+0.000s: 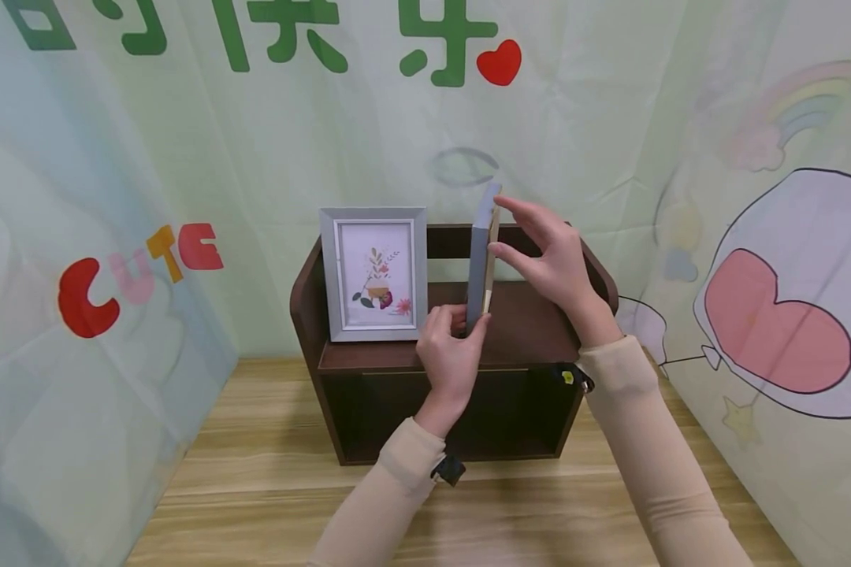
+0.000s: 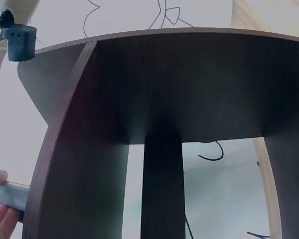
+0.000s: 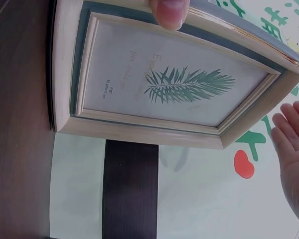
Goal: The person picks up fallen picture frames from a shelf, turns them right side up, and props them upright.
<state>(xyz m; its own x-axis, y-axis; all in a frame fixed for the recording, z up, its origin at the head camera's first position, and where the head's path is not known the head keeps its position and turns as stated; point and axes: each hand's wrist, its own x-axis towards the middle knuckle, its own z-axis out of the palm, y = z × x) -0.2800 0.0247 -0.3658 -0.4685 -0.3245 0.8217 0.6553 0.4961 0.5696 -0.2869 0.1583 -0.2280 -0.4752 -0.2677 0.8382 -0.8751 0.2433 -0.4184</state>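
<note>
A picture frame (image 1: 478, 260) stands nearly edge-on above the dark brown shelf (image 1: 532, 315). My left hand (image 1: 448, 362) pinches its lower near edge between thumb and fingers; the left wrist view catches part of that hand and the frame's grey edge (image 2: 9, 195). My right hand (image 1: 549, 256) is beside its upper right side, fingers spread and fingertips close to it; contact is unclear. The right wrist view gives the front of the frame (image 3: 139, 127): cream border, teal inner band, green leaf picture. Whether its bottom touches the shelf is hidden.
A grey-white frame with a flower picture (image 1: 376, 331) stands on the shelf's left side. Below it is an open dark compartment (image 1: 440, 417). The shelf unit sits on a wood-grain table (image 1: 255, 488), with printed fabric (image 1: 269, 157) behind and at both sides.
</note>
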